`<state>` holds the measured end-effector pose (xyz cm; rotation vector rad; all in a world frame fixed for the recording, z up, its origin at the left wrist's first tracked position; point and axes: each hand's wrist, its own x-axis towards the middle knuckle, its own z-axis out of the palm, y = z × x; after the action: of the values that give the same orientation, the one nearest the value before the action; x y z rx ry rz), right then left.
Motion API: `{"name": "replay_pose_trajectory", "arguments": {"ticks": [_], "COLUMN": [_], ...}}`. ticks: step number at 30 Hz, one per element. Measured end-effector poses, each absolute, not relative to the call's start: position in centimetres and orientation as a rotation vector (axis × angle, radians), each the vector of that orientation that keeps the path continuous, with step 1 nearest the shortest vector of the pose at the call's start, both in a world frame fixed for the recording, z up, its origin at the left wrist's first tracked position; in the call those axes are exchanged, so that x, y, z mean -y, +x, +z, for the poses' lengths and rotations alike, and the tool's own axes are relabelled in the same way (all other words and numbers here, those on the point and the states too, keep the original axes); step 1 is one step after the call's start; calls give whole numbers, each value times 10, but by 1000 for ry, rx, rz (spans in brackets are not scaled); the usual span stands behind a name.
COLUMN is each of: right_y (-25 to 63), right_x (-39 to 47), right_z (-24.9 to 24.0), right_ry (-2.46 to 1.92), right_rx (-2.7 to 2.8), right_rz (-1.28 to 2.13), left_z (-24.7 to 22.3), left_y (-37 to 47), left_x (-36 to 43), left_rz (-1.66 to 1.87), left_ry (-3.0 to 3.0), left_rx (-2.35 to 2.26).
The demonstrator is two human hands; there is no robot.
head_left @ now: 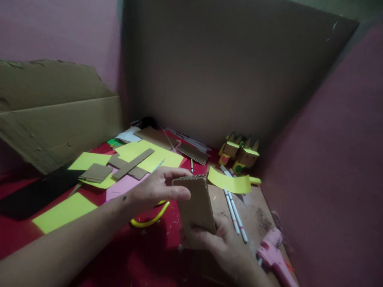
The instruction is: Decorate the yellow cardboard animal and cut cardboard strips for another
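Observation:
Both hands hold a small cardboard box (196, 203) with a corrugated top edge, tilted in front of me. My left hand (167, 185) grips its upper left corner, thumb on the near face and fingers behind. Lower down, my right hand (218, 243) is wrapped round the bottom right of the box, thumb across the near face. Its other fingers are mostly hidden. Just beyond the box lies a curved yellow paper strip (230, 182). Yellow-handled scissors, or a similar yellow loop (151, 221), show partly behind my left wrist.
Yellow sheets (160, 154) and cardboard strips (133, 163) cover the red surface at left. White sticks (235, 215) and a pink glue gun (273, 253) lie on a brown board at right. Two cardboard figures (249, 156) stand behind. A large cardboard sheet (60, 119) leans left.

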<state>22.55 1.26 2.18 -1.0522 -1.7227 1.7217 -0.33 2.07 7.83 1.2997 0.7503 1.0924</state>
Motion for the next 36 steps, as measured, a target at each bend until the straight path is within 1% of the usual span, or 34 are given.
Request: {"name": "replay_pose_trajectory", "arguments": {"ticks": [2,4,6,8,13,16,20,26,31,33,36], "right_y": [227,228,229,229,229,232,241,263,272,263,240], "right_x": [-12,-11,-10,-9,-7,-7,-8,-7,-17,-19,-18], "right_z": [28,35,43,51,60,67,80,76,56,48,39], "right_ry": [-1118,-1128,-1108,-1084,-1069,-1071,-976,-909,-636,-699,-719], "right_rx": [1883,2037,2178,2284,2366,2378,2348,1936,1569,1409,1159], "right_rz": [1552,1419,1299,1203,1011,1010,1156,1533,2095,2174,2415], "left_z": [88,96,100,100,91,84,82,88,84,83,86], "left_y": [-11,-18,-22,-22,-16,-15,-16,-19,-25,-25,-21], "left_x": [-21,-22,-22,-21,-15,-11,-5,0,-9,-10,-6], "left_rz": [1099,1008,874,791,912,960,1078,1253,1196,1143,1084], "left_ry": [1400,1613,1789,1840,1998,2025,2051,2153,2296,2308,2279], "left_rx": [-860,-943,-944,-890,-845,-846,-765,-733,-427,-372,-364]}}
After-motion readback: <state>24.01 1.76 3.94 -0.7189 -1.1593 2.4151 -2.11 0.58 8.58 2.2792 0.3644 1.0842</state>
